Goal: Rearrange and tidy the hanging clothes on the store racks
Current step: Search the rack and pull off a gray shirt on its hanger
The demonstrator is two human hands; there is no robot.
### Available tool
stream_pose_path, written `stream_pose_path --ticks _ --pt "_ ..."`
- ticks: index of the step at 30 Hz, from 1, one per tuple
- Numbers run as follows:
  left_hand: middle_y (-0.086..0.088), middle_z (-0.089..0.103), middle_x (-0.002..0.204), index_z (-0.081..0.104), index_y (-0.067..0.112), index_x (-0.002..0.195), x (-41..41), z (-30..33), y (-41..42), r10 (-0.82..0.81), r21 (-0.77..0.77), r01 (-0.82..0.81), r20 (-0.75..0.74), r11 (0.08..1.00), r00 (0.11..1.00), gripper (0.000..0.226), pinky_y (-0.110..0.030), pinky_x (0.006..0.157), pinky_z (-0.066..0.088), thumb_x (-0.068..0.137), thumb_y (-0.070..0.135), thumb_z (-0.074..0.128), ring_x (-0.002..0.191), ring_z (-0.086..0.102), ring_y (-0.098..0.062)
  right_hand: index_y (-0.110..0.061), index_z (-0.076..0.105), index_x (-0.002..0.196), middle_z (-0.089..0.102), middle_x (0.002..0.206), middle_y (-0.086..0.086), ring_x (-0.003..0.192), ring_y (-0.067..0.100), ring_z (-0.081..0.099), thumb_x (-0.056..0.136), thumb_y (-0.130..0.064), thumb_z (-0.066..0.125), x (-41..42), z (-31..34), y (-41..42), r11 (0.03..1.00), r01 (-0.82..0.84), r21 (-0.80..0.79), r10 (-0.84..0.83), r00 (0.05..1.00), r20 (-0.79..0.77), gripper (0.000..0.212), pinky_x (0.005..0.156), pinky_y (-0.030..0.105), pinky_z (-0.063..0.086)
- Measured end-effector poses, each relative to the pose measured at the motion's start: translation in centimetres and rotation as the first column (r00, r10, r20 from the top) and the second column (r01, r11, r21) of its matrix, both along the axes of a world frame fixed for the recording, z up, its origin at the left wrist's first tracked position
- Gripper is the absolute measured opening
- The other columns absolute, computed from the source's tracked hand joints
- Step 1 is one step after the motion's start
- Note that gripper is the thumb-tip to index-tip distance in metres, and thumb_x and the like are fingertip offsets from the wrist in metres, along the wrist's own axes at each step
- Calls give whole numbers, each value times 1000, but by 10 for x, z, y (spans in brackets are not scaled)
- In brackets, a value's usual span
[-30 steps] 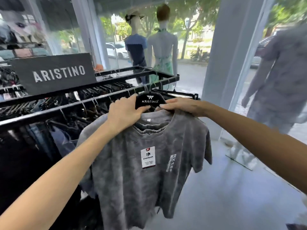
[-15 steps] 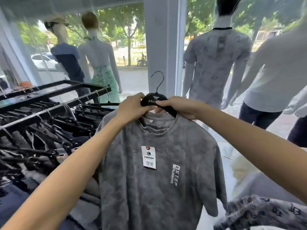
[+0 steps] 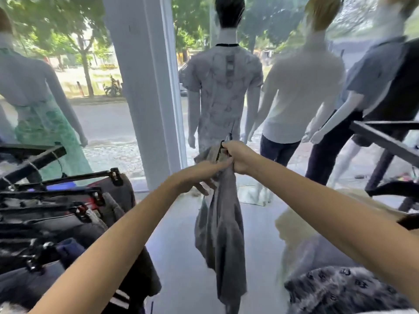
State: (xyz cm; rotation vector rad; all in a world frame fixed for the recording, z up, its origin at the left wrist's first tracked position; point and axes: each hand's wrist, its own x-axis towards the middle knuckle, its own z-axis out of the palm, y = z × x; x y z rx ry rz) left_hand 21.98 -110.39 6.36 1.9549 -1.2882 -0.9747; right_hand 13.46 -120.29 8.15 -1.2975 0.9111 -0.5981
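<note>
Turned edge-on since half a second back: grey T-shirt (image 3: 218, 225), then held front-facing with tag and chest print showing, now hangs as a narrow fold in mid-air between the two racks, clear of both. View swung rightward as well; left rack (image 3: 34, 159) now at frame edge, a second rack rail (image 3: 385, 139) entering at right.

Grip: right hand (image 3: 238, 158) clenched round the top of the garment, hanger mostly hidden within the fist, only a dark sliver visible. Left hand (image 3: 199, 175) reaching across just below it, fingers extended against the cloth; whether pinching or merely pressing cannot be told through blur.

Judged step: carrying the shirt across for rehanging. Advisable: keep the hook free and pointing upward, support the shoulders so the collar does not slip off the hanger, lift clear of the patterned garment (image 3: 347, 291) at lower right, seat the hook squarely on the rail, then square up the shirt.

Beyond: white pillar (image 3: 145, 87), window mannequins (image 3: 226, 91) facing the street.

Writing: none legible now; shirt print and tag turned away, hanger logo covered.
</note>
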Motion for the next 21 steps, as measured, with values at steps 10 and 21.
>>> stream_pose_path --ticks 10,21 --pt "-11 59 119 48 14 125 -29 -2 -92 -156 -30 286 782 958 603 35 -39 80 46 96 35 47 105 57 -32 -12 38 81 37 77 6 56 20 42 93 -5 33 -40 12 -59 830 516 209 -552 814 183 15 42 21 37" --pt "-10 60 107 49 16 109 -110 -15 -217 -92 -222 454 815 863 573 26 -35 66 35 84 11 51 96 58 -35 -12 39 78 41 81 7 61 21 41 98 -8 34 -159 15 -136 751 639 166 -659 738 143 21 91 37 50"
